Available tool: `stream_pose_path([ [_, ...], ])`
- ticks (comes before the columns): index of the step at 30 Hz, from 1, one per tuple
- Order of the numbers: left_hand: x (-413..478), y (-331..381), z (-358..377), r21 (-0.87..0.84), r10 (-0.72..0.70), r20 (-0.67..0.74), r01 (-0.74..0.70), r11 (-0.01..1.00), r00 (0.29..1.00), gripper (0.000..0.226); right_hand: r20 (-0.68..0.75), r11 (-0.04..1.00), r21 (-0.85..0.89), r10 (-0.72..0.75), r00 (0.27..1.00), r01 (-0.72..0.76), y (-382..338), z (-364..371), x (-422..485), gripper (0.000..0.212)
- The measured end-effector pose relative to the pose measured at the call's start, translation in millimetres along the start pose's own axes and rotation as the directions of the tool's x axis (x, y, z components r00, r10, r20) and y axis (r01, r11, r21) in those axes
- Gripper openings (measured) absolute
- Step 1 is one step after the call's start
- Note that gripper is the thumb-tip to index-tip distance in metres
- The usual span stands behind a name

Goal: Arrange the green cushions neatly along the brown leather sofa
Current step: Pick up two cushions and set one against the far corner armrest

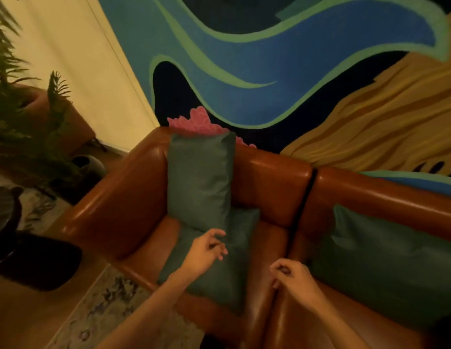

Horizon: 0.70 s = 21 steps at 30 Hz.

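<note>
A brown leather sofa runs from the left corner to the right edge. One green cushion stands upright against the backrest in the left corner. A second green cushion lies flat on the seat in front of it. A third, larger green cushion leans against the backrest on the right seat. My left hand hovers over the flat cushion with loosely curled fingers, holding nothing. My right hand hangs above the seam between the two seats, fingers curled, with nothing in it.
A painted mural wall rises behind the sofa. Potted ferns stand at the left, beside a dark chair. A patterned rug lies on the floor in front of the sofa.
</note>
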<state>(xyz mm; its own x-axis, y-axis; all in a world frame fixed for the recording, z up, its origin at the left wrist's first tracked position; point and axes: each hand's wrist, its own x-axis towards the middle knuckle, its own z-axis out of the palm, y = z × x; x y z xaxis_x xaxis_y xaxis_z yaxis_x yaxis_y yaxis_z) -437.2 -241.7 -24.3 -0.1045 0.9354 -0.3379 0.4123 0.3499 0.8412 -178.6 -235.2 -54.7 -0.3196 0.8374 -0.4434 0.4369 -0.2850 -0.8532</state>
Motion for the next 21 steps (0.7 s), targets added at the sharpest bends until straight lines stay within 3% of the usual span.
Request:
stream_pose_path([
  [5,137.7,31.5,-89.6,0.035,0.097,0.031,-0.098,0.995,0.995,0.027,-0.125,0.955,0.264,0.173,0.977,-0.136,-33.2,42.2,59.4,0.018],
  [8,216.9,74.2,-121.2,0.118,0.186,0.094,-0.197,0.973,0.978,0.021,-0.21,0.933,0.337,0.203,0.956,-0.124,-55.2,55.4,76.3,0.018],
  [13,331.5,123.4,-138.7,0.475,0.335,0.126,-0.353,0.806,0.934,0.018,-0.32,0.936,0.333,0.225,0.92,-0.113,-74.3,68.3,83.6,0.023],
  [18,368.0,106.9,-136.9,0.587,0.157,0.324,-0.329,0.74,0.933,0.068,-0.373,0.939,0.32,0.244,0.895,-0.123,-88.7,71.6,87.7,0.026],
  [21,349.3,88.1,-131.4,0.66,0.261,0.182,-0.315,0.682,0.948,0.044,-0.378,0.937,0.328,0.243,0.893,-0.117,-105.9,66.6,91.1,0.022],
])
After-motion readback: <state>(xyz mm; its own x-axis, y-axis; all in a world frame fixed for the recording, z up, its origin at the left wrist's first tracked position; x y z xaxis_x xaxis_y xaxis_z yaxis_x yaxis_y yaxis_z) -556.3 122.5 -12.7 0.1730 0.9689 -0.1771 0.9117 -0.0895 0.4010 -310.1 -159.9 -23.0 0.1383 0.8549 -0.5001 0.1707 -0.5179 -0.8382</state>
